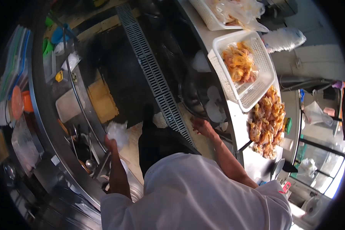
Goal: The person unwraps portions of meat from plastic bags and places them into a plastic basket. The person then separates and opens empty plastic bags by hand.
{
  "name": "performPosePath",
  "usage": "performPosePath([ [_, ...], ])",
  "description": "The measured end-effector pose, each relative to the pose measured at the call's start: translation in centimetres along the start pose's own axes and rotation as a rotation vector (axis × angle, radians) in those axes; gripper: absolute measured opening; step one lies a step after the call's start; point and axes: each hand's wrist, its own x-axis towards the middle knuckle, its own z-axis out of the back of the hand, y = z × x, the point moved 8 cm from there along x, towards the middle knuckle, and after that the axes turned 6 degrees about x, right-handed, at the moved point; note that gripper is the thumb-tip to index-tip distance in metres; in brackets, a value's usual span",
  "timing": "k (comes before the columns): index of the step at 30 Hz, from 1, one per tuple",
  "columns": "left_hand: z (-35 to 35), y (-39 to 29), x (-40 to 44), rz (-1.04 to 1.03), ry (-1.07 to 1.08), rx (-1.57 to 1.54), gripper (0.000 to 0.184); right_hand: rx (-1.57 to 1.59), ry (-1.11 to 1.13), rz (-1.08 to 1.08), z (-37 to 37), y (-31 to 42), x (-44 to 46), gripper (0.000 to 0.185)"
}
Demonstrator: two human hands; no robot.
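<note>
My left hand (110,144) is closed on a crumpled clear plastic bag (118,135), which bulges out beyond the fingers over the floor. Out to the other side, my right hand (204,128) hangs in the air near the counter's edge. Its fingers are loosely bent and a little apart, with nothing visible in them. On the counter (238,129) to my right lies a pile of chicken portions in clear bags (268,122). Beside the pile, a white perforated basket (265,61) holds more bagged chicken (239,62).
Another white basket (214,17) with bagged food stands farther along the counter. A metal floor drain grate (153,69) runs along the dark floor. On my left, a steel shelf carries ladles (90,164), a white lidded container (71,104) and plastic bags.
</note>
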Motion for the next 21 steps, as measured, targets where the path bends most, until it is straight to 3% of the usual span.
performPosePath([
  [2, 0.4, 4.4, -5.0, 0.184, 0.019, 0.278, 0.049, 0.114, 0.034, -0.151, -1.2, -6.7, 1.1, 0.031],
  [4, 1.0, 6.6, -9.9, 0.199, -0.01, 0.271, 0.051, 0.119, 0.063, -0.177, -1.4, -10.7, 0.6, 0.027],
  [6, 1.0, 8.7, -14.2, 0.178, -0.036, 0.213, 0.05, 0.089, 0.144, -0.366, -1.1, -17.9, 0.8, 0.032],
  [9, 0.1, 9.5, -19.0, 0.255, 0.111, 0.215, 0.042, 0.273, 0.184, -0.513, 0.7, -23.9, -0.5, 0.025],
  [12, -2.1, 11.3, -21.8, 0.273, 0.111, 0.186, 0.043, 0.207, 0.021, -0.426, 2.2, -24.8, -1.2, 0.019],
  [21, -3.5, 8.9, -21.8, 0.256, -0.072, -0.022, 0.04, 0.014, 0.109, -0.23, -1.7, -21.9, -0.6, 0.038],
])
